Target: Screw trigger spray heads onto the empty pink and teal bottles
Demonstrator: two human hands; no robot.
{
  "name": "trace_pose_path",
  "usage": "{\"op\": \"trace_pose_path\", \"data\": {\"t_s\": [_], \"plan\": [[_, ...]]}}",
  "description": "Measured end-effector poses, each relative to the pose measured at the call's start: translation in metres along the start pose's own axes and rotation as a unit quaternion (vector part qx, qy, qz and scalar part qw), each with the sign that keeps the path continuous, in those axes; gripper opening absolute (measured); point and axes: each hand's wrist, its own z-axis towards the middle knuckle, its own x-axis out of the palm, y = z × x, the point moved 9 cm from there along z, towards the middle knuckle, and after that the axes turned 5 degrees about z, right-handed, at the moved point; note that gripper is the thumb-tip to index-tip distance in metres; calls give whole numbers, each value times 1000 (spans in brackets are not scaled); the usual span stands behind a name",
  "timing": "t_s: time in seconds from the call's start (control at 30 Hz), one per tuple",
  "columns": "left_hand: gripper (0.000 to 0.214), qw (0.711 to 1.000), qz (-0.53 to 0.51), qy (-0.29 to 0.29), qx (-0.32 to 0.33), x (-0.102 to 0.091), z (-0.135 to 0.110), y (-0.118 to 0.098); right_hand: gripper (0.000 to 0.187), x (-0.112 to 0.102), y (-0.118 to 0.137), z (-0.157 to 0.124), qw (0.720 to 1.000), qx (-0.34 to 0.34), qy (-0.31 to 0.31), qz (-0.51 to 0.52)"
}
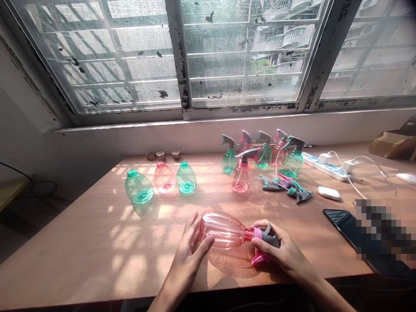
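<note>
A clear pink bottle [222,227] lies on its side in the air just above the table's front part, neck to the right. My left hand [191,242] is closed round its base end, thumb on the near side. With my right hand [276,245] I grip the grey and pink spray head [258,234] by its collar, which sits at the bottle's neck. Its pink trigger [260,259] points down towards me. Whether the collar is fully screwed on, I cannot tell. Loose spray heads [287,186] lie in a pile beyond my right hand.
Open-necked bottles, green [139,187], pink [165,177] and green [186,177], stand at the left. Several bottles with spray heads, one pink [241,175] in front, stand farther back. At the right are a power strip [325,166], a white case [329,193] and a phone [347,229].
</note>
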Motion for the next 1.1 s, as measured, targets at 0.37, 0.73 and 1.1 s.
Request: {"op": "trace_pose_path", "data": {"t_s": [0.37, 0.73, 1.1], "plan": [[70, 991, -40, 123, -16, 12, 1, -6, 52, -2, -6, 0, 996, 40, -5, 85], [78, 993, -69, 98, -8, 9, -1, -15, 54, 0, -5, -6, 998, 36, -9, 56], [97, 991, -39, 128, -17, 12, -8, -2, 53, -1, -10, -6, 997, 39, -4, 74]]}}
